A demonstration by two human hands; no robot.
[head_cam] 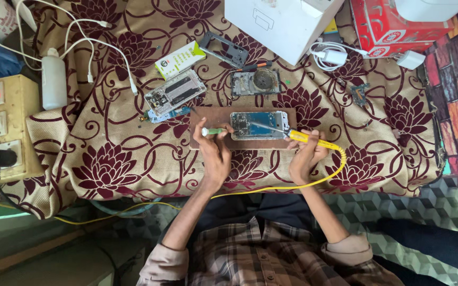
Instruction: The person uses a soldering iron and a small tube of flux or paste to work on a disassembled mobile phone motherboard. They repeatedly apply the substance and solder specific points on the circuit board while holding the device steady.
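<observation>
left of centre, the left hand (pixel 214 153) is closing its fingers around a green-handled tool (pixel 212 131), bracing it at the brown work board (pixel 208 117). at centre frame, the opened phone (pixel 258 125) is lying on that board, back cover off, circuit board exposed. right of centre, the right hand (pixel 306 156) is gripping a yellow soldering iron (pixel 308 139), its tip touching the phone's interior. judged stage: disassembly done, soldering ongoing, reassembly remaining. a second stripped phone (pixel 176 95) is lying at upper left of the board.
</observation>
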